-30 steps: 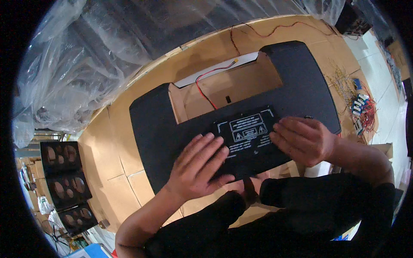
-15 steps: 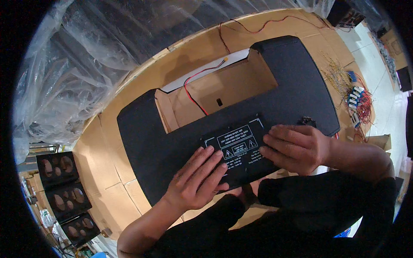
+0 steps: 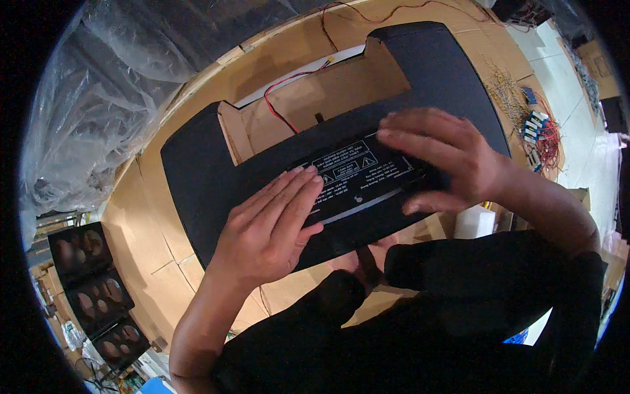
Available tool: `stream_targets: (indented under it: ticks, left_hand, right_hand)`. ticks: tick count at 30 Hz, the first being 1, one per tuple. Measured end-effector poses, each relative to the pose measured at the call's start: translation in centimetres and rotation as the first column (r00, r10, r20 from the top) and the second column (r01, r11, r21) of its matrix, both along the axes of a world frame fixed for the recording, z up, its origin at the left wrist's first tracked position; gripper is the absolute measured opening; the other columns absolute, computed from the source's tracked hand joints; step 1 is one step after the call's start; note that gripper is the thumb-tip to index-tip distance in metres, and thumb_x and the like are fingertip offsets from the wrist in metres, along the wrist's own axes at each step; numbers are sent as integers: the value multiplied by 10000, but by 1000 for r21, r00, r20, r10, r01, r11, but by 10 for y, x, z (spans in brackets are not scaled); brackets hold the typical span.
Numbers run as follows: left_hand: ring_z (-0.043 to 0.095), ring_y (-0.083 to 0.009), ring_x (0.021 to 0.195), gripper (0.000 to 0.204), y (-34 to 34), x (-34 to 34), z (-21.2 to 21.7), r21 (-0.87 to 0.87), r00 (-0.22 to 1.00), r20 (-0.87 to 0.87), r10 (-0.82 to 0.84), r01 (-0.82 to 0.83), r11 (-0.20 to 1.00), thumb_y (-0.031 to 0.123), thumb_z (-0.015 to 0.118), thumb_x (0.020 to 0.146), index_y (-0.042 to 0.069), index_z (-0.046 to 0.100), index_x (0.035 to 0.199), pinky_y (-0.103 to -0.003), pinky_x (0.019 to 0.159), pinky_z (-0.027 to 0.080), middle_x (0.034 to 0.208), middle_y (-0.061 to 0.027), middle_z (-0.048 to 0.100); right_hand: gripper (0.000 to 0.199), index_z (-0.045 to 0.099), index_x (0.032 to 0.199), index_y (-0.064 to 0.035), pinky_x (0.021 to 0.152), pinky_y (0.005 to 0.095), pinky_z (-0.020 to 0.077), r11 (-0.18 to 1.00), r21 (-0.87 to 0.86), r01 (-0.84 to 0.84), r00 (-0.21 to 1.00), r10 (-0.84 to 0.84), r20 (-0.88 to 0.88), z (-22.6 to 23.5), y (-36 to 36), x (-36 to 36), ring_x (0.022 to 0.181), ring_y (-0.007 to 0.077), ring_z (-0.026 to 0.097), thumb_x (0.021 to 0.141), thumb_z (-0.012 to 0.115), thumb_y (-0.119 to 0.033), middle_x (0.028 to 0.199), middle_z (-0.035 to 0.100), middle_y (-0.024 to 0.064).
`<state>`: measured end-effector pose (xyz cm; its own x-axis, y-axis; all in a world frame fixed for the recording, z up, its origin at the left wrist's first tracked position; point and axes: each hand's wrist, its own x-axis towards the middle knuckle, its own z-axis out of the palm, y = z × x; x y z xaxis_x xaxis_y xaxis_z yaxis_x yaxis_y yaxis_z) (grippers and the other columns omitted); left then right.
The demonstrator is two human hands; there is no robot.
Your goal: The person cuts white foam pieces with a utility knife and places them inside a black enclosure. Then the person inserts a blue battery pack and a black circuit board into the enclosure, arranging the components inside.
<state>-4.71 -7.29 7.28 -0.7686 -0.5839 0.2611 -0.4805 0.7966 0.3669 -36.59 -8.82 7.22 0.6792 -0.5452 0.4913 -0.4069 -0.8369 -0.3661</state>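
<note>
A large black box (image 3: pixel 453 85) with a wide cut-out lies in front of me, its bare brown inside showing. Set into its near part is a black plate (image 3: pixel 374 177) with white print and warning triangles. A pale strip runs along the plate's near edge. My left hand (image 3: pixel 266 226) lies with outstretched fingers on the plate's left end. At the right end, my right hand (image 3: pixel 446 157) is spread, its fingers over the far corner and its thumb near the close edge; whether it touches is unclear. A red-and-black cable (image 3: pixel 279 113) with a yellow connector runs through the cut-out.
Plastic sheeting (image 3: pixel 98 125) hangs at the left. Below it stand three black pieces with round holes (image 3: pixel 98 295). Red wires (image 3: pixel 550 139) with blue-white parts lie at the right, beside thin loose leads (image 3: pixel 502 92). Cardboard (image 3: pixel 151 223) covers the floor. A white block (image 3: pixel 475 222) sits near my right wrist.
The box appears higher and further left in view. My right hand has lifted and spread its fingers, shifting toward the plate's far corner. My left hand stays on the plate's left end.
</note>
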Motion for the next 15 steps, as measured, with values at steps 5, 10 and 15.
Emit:
stream_targets:
  ticks: [5,10,15]
  left_hand:
    - [642,-361,1189,453,-2,1,2,45,1000,-22,-7,8,999,192,692,903,-45,606,1279,-443,1040,521,1287,-210,644]
    - [644,-374,1183,439,-1,4,6,97,1000,-29,2,1,995,184,677,916,-47,608,1283,-447,1029,526,1275,-219,648]
    - [646,-389,1178,431,-3,3,1,89,999,-36,-13,16,996,221,640,949,-50,611,1283,-453,1026,524,1270,-228,648]
  right_hand:
    - [477,658,1056,10,783,394,587,910,-267,-317,945,327,-6,5,27,0,903,251,665,766,819,-334,1057,639,128]
    - [661,651,1274,-13,838,388,580,992,14,-122,904,117,-411,-11,36,31,1024,247,676,852,676,-521,1124,689,112]
    - [713,570,1351,13,1055,436,477,983,156,-102,908,156,-390,-23,36,27,1149,330,637,879,624,-519,1255,642,170]
